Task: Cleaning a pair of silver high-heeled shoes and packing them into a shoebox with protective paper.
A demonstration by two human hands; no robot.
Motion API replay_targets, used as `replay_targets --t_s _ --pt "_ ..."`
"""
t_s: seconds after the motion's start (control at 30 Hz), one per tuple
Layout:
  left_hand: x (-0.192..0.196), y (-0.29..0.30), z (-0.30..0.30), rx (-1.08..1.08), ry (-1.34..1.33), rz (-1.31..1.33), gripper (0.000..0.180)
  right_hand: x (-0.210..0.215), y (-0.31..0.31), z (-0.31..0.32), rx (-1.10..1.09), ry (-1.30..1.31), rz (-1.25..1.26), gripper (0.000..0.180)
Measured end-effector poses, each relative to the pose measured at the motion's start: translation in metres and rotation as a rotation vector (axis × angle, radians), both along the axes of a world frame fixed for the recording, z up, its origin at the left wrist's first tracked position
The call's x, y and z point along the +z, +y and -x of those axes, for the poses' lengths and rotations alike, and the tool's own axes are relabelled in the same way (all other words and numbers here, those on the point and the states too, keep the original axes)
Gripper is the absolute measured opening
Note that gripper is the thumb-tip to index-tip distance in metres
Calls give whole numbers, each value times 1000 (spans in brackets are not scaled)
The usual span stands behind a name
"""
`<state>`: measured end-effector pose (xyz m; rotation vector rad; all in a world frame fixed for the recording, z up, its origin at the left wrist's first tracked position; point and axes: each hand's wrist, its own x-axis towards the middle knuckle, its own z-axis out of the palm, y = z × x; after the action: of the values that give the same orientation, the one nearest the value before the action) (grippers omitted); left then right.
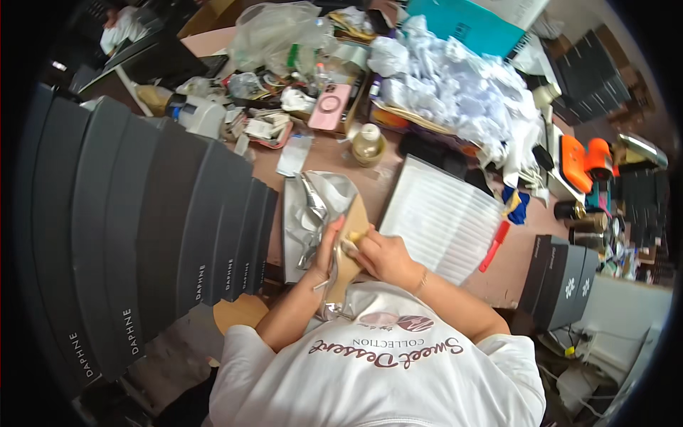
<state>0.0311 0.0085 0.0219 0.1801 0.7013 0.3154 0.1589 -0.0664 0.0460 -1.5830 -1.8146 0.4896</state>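
My left hand (326,245) clamps a silver high-heeled shoe (346,249) sole-up against my chest, steadying it, I'd judge, while my right hand (380,255) pinches a small yellowish pad (353,236) onto the tan sole. Silver wrapping (306,213) lies open just behind. The brown table (512,260) is crowded: dark shoe boxes (142,228) stacked left, crumpled white paper (455,89) beyond, a red marker (494,245) right.

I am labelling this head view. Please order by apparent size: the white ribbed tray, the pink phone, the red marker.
1. white ribbed tray
2. pink phone
3. red marker
The phone lies farther from the camera, so the phone-marker order is unsure.
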Motion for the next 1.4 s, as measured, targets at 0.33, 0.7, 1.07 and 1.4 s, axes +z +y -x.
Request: replay_targets --t_s 0.33,0.7,1.07,1.4 --pt "1 -21 -16 -9 -89 63 58 3 -3 -5 -318 0 -11 18" --pt "-40 -4 10 -195 -57 -130 57 21 -11 26 -151 -153 24 23" --pt "-34 -14 11 -198 -147 -190 53 19 -18 31 -104 -137 56 24" --pt "2 -12 -8 -298 -235 -157 57 6 -16 2 -278 -67 -202 23"
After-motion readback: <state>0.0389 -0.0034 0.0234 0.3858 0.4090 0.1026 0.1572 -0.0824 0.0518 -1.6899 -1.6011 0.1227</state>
